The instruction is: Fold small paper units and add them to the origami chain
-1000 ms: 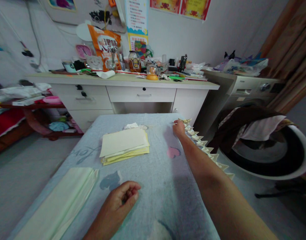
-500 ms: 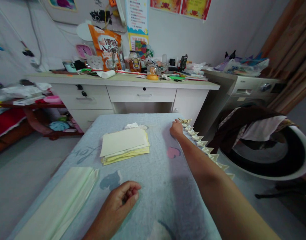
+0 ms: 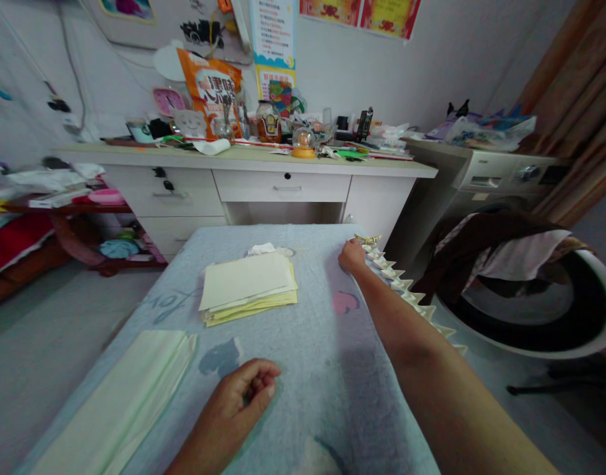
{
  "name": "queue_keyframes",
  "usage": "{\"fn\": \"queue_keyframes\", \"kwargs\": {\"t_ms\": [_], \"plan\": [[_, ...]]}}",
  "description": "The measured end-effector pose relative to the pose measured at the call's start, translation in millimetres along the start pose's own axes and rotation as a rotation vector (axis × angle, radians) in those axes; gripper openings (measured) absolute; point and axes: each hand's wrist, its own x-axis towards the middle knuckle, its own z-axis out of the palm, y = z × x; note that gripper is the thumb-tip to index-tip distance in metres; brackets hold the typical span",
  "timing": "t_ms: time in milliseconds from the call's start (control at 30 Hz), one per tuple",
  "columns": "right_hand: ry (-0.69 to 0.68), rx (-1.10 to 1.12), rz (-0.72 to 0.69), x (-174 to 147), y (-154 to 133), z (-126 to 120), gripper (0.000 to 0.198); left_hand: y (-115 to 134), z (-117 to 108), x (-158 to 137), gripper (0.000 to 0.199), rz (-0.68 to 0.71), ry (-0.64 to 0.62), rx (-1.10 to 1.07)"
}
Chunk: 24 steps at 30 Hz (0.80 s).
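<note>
My left hand (image 3: 241,396) rests over the cloth near the front, its fingers loosely curled toward the thumb, and nothing shows in it. My right arm reaches to the far right corner of the table. There my right hand (image 3: 352,256) is closed at the end of a gold-patterned folded paper ingot (image 3: 369,239); its fingertips are partly hidden. A row of pale folded paper ingots (image 3: 401,284) runs along the right edge toward me, partly behind my arm. A stack of cream and yellow paper sheets (image 3: 248,284) lies left of centre. Folded pale green paper (image 3: 119,402) lies at front left.
A blue patterned cloth (image 3: 303,343) covers the table. Behind it stands a white desk (image 3: 283,188) crowded with jars, a snack bag and small items. To the right are a washing machine (image 3: 491,171) and a large basin (image 3: 597,297) with clothes. Crumpled white tissue (image 3: 261,249) lies behind the stack.
The whole view has shifted slightly. Both hands keep almost the same places and poses, my right hand still at the gold paper ingot.
</note>
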Motion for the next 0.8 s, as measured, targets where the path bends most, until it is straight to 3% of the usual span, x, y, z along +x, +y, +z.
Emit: {"fn": "queue_keyframes", "kwargs": {"t_ms": [500,800], "plan": [[-0.019,-0.007,-0.035,-6,7,-14,0.035,3,0,0,0.030,-0.016,-0.012,0.005],[0.062,0.077,-0.093,-48,-11,-10,0.035,7,0,-2,0.026,0.015,-0.028,0.025]]}}
